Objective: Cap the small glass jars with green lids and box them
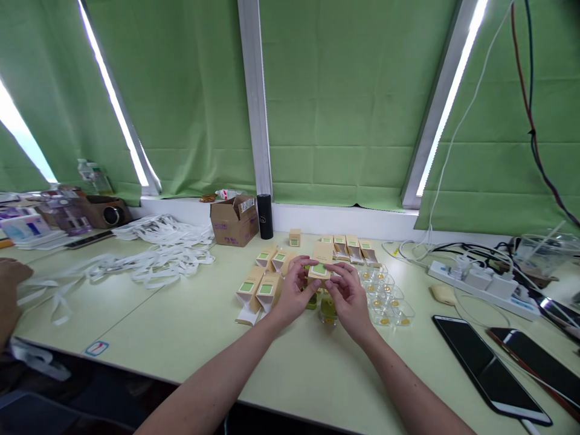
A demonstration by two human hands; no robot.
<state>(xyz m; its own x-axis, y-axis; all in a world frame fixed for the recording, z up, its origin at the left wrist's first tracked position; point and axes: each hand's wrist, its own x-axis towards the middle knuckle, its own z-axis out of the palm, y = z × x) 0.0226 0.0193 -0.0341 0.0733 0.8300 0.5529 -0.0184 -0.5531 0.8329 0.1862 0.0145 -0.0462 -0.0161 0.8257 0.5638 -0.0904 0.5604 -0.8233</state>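
Between both hands I hold a small kraft-paper box [319,272] with a green label, raised over the table. My left hand [296,284] pinches its left side, and my right hand [348,293] closes on its right side. Just below them stands a small glass jar [328,309] with green contents; another green thing beside it is partly hidden. Left of my hands lie several similar boxes [259,289], some with flaps open. More open boxes [352,249] stand in a row behind. To the right are several clear cups [384,295] with yellow-orange bits inside.
A cardboard carton [233,222] and a black cylinder [265,216] stand at the back. White straps [163,257] lie heaped to the left, near another person's hand [11,284]. At right are a power strip [483,290], cables and phones [492,365]. One closed box [294,237] stands farther back.
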